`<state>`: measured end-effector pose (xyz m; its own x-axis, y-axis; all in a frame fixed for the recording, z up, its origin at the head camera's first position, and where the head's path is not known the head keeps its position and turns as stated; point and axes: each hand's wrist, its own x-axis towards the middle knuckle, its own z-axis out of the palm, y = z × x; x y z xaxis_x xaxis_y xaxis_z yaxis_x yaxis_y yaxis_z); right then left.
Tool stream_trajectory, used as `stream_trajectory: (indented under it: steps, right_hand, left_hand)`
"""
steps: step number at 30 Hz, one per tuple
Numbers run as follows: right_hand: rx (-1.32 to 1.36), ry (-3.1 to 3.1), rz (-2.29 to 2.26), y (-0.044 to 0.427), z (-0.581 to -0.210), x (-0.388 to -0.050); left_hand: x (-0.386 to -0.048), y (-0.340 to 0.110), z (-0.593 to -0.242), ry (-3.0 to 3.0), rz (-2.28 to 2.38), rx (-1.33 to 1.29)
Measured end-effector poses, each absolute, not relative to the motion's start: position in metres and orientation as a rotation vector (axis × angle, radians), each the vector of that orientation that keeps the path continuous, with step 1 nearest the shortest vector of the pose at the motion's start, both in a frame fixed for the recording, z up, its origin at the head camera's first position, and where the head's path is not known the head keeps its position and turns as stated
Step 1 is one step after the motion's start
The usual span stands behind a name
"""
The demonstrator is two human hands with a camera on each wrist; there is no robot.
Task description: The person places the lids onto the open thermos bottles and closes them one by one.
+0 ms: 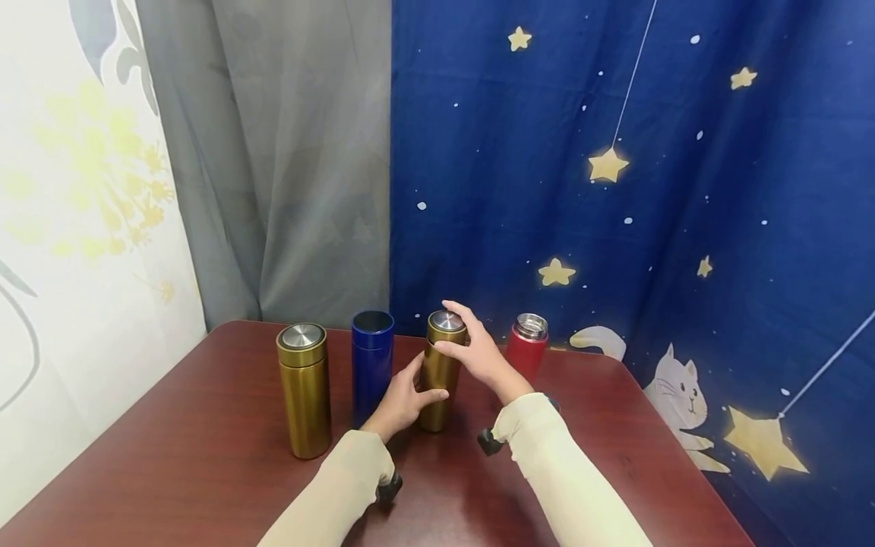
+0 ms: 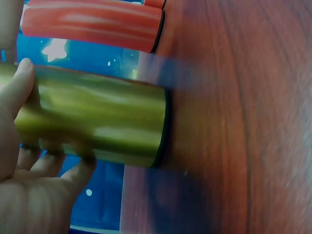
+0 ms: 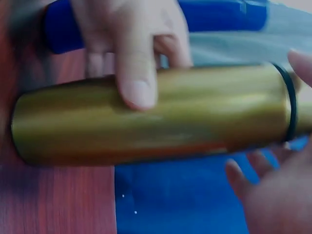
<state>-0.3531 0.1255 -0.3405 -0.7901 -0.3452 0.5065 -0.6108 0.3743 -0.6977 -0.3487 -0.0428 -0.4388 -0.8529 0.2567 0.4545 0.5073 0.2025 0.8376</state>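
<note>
An upright gold thermos flask (image 1: 440,380) with a shiny steel-topped lid (image 1: 447,321) is between my two hands. My left hand (image 1: 402,399) grips its body, thumb on the near side and fingers round the other. Up at the lid, my right hand (image 1: 481,354) holds it between thumb and fingers. A dark ring shows where the lid meets the body in the right wrist view. That view also has my left thumb across the gold flask (image 3: 204,112). I cannot tell whether the base touches the table.
On the reddish-brown table (image 1: 225,425), a second gold flask (image 1: 305,406) with its lid on stands at the left. Beside it is a blue flask (image 1: 372,365) with a dark top. A red flask (image 1: 525,353) with a bare steel mouth stands behind my right hand. Curtains hang behind.
</note>
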Motion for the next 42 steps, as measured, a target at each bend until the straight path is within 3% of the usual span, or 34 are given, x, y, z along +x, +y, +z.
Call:
stream_trajectory:
  steps: [6,15,33,42]
  right_hand:
    - [0.990,-2.386,1.449,0.138,-0.331,-0.349]
    - [0.712,-2.362,1.160,0.132,-0.345,-0.355]
    - [0.402,-2.174,0.575,0.108,-0.353,-0.342]
    - [0.453,-2.237,0.731,0.109,-0.350,-0.342]
  left_hand:
    - [-0.333,-0.045,-0.424,-2.256,-1.774,-0.766]
    - [-0.349,-0.039,-0.443,-2.205,-1.702,-0.694]
    - [-0.333,-0.021,-0.441,-2.255,-1.400,-0.392]
    - [-0.335,-0.028,-0.442,-2.247,-1.465,-0.465]
